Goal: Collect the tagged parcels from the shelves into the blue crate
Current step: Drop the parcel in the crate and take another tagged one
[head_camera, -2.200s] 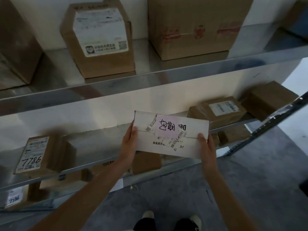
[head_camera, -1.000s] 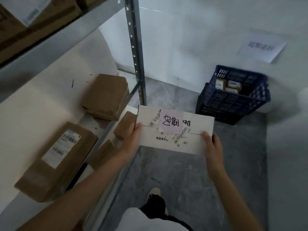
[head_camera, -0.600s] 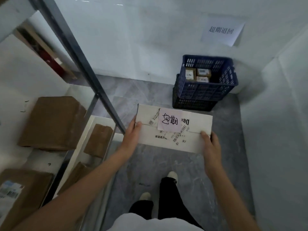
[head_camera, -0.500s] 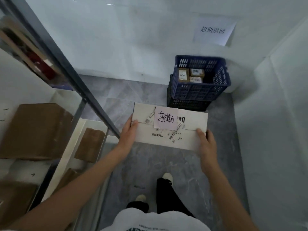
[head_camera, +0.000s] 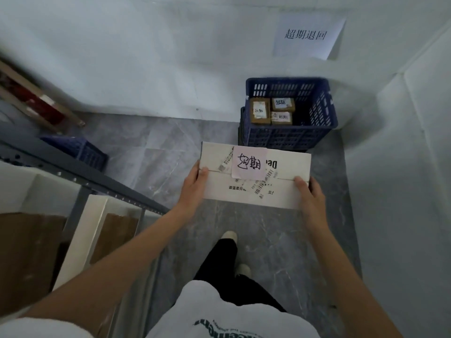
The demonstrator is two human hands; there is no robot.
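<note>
I hold a flat white parcel [head_camera: 283,193] level at waist height, a pink handwritten tag [head_camera: 249,163] stuck on its top. My left hand [head_camera: 194,185] grips its left edge and my right hand [head_camera: 310,196] grips its right edge. Just beyond the parcel, on the floor by the back wall, stands the blue crate [head_camera: 290,136] on top of a second crate. Three small brown tagged parcels [head_camera: 271,111] lie in its left half; its right half looks dark and bare.
A metal shelf frame [head_camera: 102,185] with brown boxes [head_camera: 26,252] runs along the left. Another blue crate [head_camera: 78,148] sits under it. White walls close in behind and at the right; a paper sign [head_camera: 306,36] hangs above the crate. Grey floor lies between.
I have turned away from the shelves to face the corner, carrying the white parcel in both hands. The blue crate has come into view and grown nearer.
</note>
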